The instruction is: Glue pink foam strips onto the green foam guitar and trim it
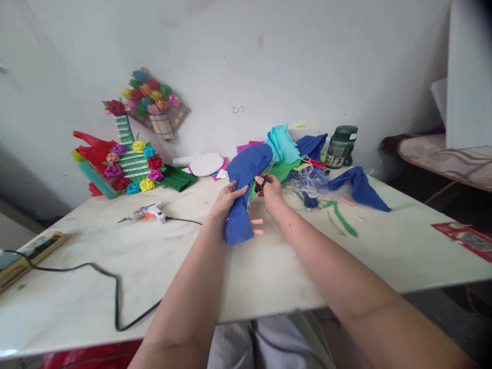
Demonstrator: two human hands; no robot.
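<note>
Bare forearms (180, 312) and grey trousers (231, 346) are seen nearest the camera. By the left hand (226, 200) the blue piece (248, 163) is gripped at its narrow part, thumb laid across it; it is held at the table's (269, 279) middle, rounded end away, flared end toward the person. Scissors (263, 183) are grasped by the handles in the right hand (271, 190), close against the piece's right edge, blades pointed up and away. Trimming along that edge seems to be the step in hand; whether anything is caught between the blades cannot be told, the spot being small and blurred. A steady edge and blades guided clear of the left fingers are called for.

Just beside the flared end, pink strips (258, 232) are seen. Turquoise paper (282, 144) is crowded behind the blades and could be snagged. To the right, yarn (307, 179), a blue scrap (361, 190) and a green strip (345, 220) are strewn, with a flask (341, 147) behind. To the left, a glue gun (155, 211) is laid down, and farther back a flowered guitar (132, 165) is propped.
</note>
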